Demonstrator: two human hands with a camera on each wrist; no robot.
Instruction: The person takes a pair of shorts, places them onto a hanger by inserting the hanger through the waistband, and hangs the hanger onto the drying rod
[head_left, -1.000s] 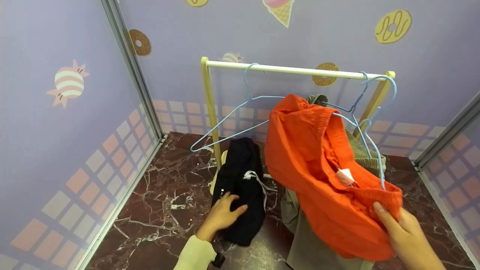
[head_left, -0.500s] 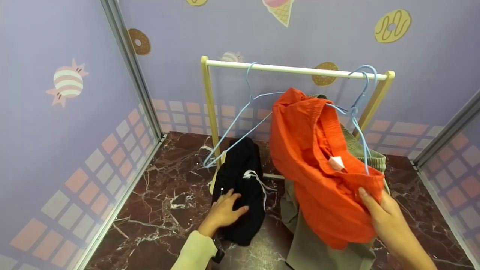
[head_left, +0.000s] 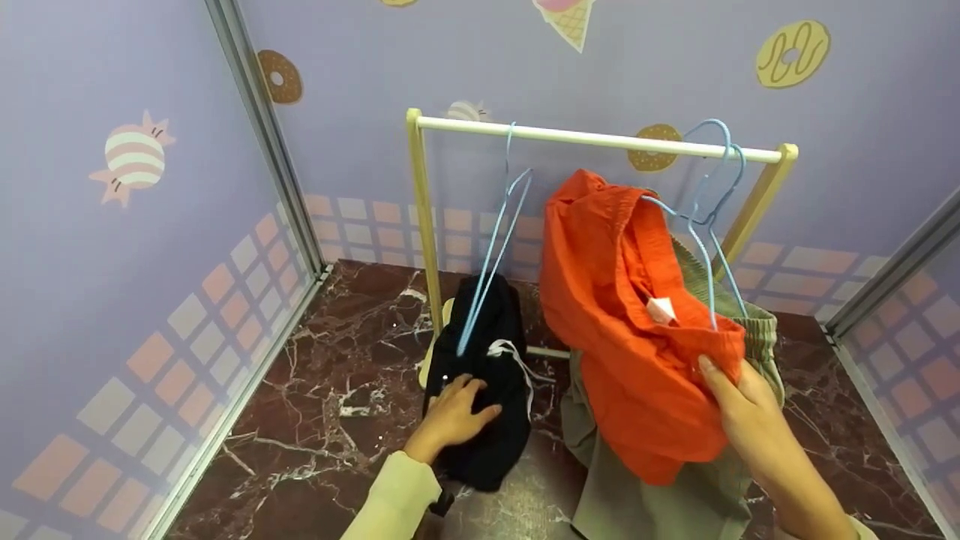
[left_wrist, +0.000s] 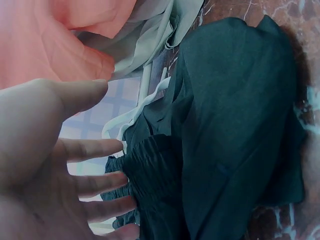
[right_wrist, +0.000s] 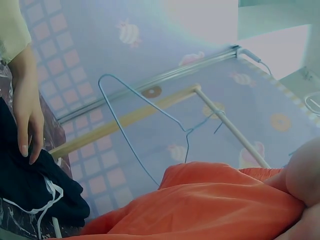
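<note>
My right hand (head_left: 750, 412) pinches the waistband of orange pants (head_left: 637, 337), thumb on the outside. A light-blue hanger (head_left: 701, 240) sits inside that waistband, its hook up at the rail's right part. A white label shows inside the pants. Lower left, my left hand (head_left: 454, 412) hovers at folded black pants (head_left: 484, 450) with a white drawstring; the left wrist view shows its fingers spread and relaxed, gripping nothing. Behind the orange pants hang olive-green pants (head_left: 761, 352) on another blue hanger.
A rack with a white rail (head_left: 600, 139) and wooden posts (head_left: 424, 225) stands against the patterned wall. One bare blue hanger (head_left: 491, 262) hangs at its left, turned edge-on over the black pants. Grey-beige cloth (head_left: 630, 502) hangs below the orange pants, over the dark marbled floor (head_left: 300, 420).
My right hand has moved left and up with the orange pants, bringing their hanger's hook over to the rail. The bare hanger has swung round edge-on. My left hand has hardly moved.
</note>
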